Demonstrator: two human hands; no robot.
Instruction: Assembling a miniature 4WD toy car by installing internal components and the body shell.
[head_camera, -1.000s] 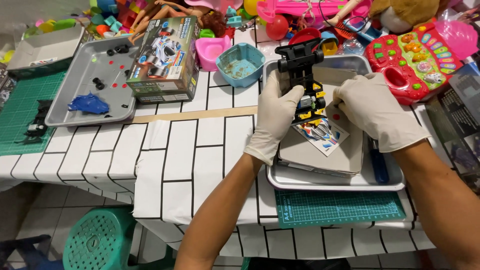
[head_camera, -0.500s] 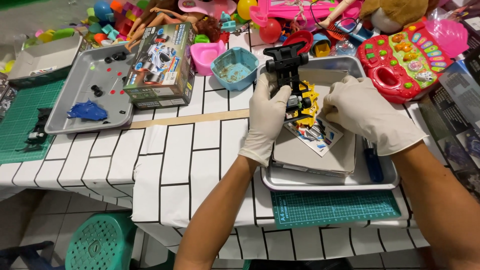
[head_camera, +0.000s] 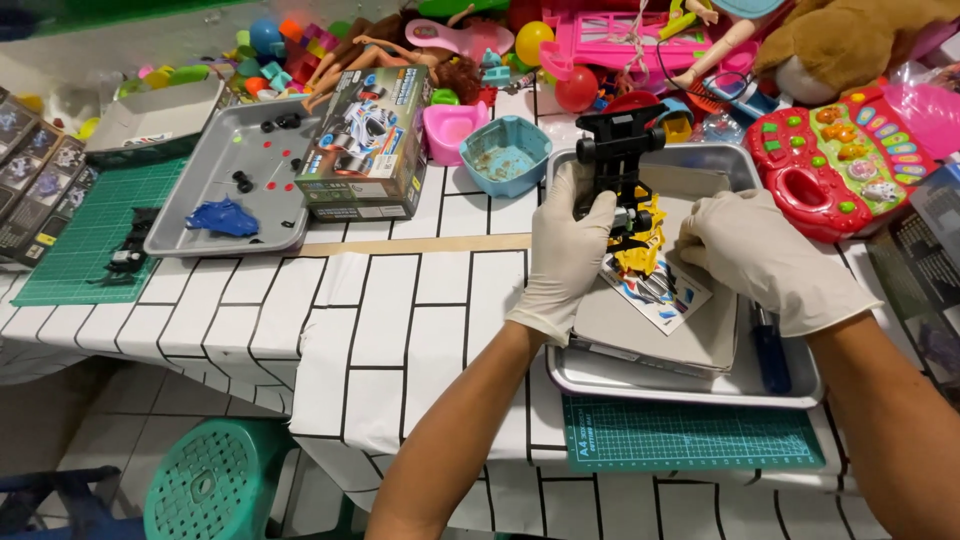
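Left hand (head_camera: 567, 255), gloved, clamped on black toy frame (head_camera: 617, 160), held upright over metal tray (head_camera: 690, 378). Right hand (head_camera: 762, 255), gloved, fingers curled together at yellow parts (head_camera: 640, 243); grip undeterminable.

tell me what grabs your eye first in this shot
Two white-gloved hands meet over a metal tray right of centre: the left hand grips a black and yellow toy chassis standing upright, and the right hand rests beside it. Behind them, a heap of bright toys lines the table's far edge. To the left, a second tray holds a blue car shell.
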